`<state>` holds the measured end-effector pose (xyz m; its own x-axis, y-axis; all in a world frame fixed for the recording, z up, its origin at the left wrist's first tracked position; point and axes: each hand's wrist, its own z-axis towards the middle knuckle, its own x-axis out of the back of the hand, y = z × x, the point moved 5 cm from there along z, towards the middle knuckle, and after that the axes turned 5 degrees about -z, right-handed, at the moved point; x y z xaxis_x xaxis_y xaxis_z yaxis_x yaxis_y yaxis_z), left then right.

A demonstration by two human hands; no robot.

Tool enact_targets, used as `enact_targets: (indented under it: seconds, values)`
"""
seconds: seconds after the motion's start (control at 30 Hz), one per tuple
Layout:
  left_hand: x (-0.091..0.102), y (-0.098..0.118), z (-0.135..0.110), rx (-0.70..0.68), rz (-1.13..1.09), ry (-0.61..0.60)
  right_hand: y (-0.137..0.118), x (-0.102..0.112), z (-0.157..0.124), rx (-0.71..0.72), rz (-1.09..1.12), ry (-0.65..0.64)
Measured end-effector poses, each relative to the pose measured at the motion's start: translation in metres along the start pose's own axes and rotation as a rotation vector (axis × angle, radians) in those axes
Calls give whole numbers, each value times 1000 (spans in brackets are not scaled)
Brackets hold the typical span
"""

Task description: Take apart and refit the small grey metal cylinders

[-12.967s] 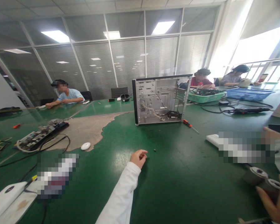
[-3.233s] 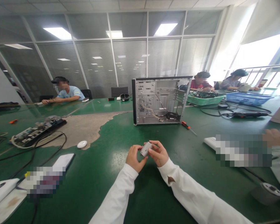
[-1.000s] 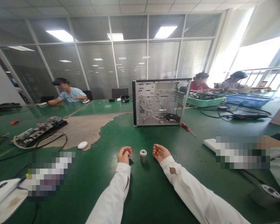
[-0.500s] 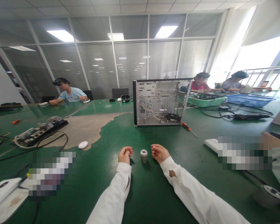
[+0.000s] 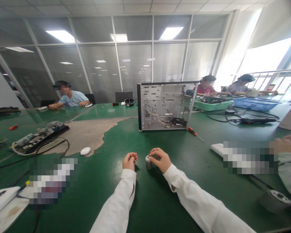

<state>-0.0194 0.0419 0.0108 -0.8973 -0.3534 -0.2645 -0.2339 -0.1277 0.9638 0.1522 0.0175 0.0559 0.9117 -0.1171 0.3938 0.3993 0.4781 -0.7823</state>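
A small grey cylinder [image 5: 148, 163] with a white top stands upright on the green table [image 5: 116, 194] in front of me. My right hand [image 5: 160, 159] curls over it, fingertips pinching its top. My left hand [image 5: 129, 160] rests on the table just to the left of the cylinder, fingers curled shut, with something small and pale showing at the fingertips that I cannot make out. Both arms are in white sleeves.
An open computer case [image 5: 166, 105] stands behind, an orange-handled screwdriver [image 5: 194, 133] to its right. A circuit board with cables [image 5: 37, 138] and a white round puck [image 5: 85, 150] lie left. Another person's hand [image 5: 282, 145] is at the right edge; other people sit at the far side.
My right hand has moved left from the table onto the cylinder's top. The left hand has stayed closed beside it. Earlier both hands held the cylinder up.
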Motion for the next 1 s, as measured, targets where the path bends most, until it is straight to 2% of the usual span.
enact_targets:
  seconds: [0.27,0.4,0.53,0.73,0.83,0.93,1.0]
  values:
    - [-1,0,0,-3,19,-19,-22,2,5,172,-65,-14]
    - [-1,0,0,0,9,-14,-28,12,11,181,-17,47]
    - [0,0,0,4,-8,-5,-10,27,11,125,-47,116]
    - [0,0,1,1,-21,15,27,23,1,211,-242,-79]
    - [0,-1,1,6,-20,10,36,18,-3,214,-310,-123]
    - [-1,-2,2,9,-31,4,41,13,-4,196,-305,-162]
    - [0,-3,2,9,-38,3,46,15,-1,135,-218,-153]
